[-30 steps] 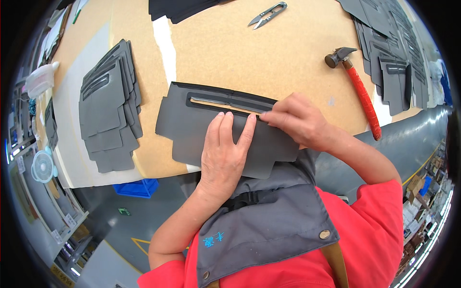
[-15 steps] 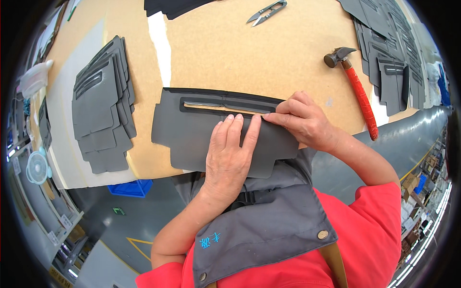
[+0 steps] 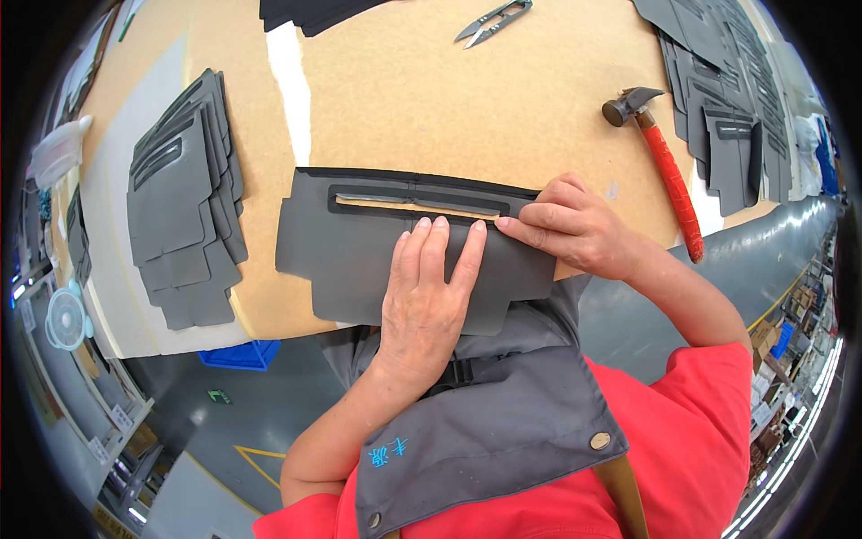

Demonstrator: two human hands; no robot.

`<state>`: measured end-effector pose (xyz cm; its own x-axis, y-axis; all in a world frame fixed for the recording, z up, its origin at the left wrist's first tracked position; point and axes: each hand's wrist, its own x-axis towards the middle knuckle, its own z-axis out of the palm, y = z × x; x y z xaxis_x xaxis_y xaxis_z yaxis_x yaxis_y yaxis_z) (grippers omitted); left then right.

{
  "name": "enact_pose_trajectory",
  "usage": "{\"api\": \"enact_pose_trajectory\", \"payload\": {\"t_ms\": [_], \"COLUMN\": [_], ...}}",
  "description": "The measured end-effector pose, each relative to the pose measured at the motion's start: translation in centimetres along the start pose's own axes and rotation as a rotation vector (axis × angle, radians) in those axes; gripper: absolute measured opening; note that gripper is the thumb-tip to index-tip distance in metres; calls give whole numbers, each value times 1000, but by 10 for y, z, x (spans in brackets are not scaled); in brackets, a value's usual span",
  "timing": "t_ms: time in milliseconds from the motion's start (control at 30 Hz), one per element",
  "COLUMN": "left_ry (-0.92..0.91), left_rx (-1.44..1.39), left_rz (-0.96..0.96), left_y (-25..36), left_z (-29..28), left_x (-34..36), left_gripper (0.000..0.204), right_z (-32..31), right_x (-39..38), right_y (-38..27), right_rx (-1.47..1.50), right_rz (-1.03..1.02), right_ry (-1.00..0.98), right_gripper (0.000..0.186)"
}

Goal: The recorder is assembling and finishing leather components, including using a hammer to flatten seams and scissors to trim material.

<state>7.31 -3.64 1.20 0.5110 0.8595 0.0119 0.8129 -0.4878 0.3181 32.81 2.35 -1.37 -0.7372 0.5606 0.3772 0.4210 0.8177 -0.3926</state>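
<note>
A dark grey panel [image 3: 346,265] with notched lower corners lies at the table's near edge. Along its upper part runs a long slot edged in black, through which the tan tabletop shows. My left hand [image 3: 420,310] rests flat on the panel, fingers stretched out, their tips just below the slot's lower border. At the slot's right end, my right hand [image 3: 575,226] has thumb and forefinger pinched on the border, its other fingers curled. Exactly what lies between those fingertips is hidden.
Similar grey panels are piled in a left stack [image 3: 184,211] and a right stack [image 3: 718,76]. A claw hammer [image 3: 669,171] with a red-wrapped handle lies right of my hands. Thread snips [image 3: 494,22] and black pieces [image 3: 323,13] lie at the far side. Below the table is a blue crate [image 3: 238,355].
The whole view has shifted slightly, with the table's things a little further left. Both hands keep nearly the same place on the panel.
</note>
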Motion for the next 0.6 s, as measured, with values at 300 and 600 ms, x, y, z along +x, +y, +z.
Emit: {"api": "enact_pose_trajectory", "payload": {"t_ms": [300, 600], "left_ry": [-18, -106], "left_rx": [-22, -305], "left_rz": [-33, 213], "left_y": [1, -68], "left_z": [-1, -30], "left_x": [-1, 28], "left_gripper": [64, 55], "right_z": [-3, -9], "right_x": [1, 31], "right_y": [2, 5], "right_rx": [-56, -47], "right_rz": [-57, 131], "right_ry": [-37, 163], "right_gripper": [53, 24]}}
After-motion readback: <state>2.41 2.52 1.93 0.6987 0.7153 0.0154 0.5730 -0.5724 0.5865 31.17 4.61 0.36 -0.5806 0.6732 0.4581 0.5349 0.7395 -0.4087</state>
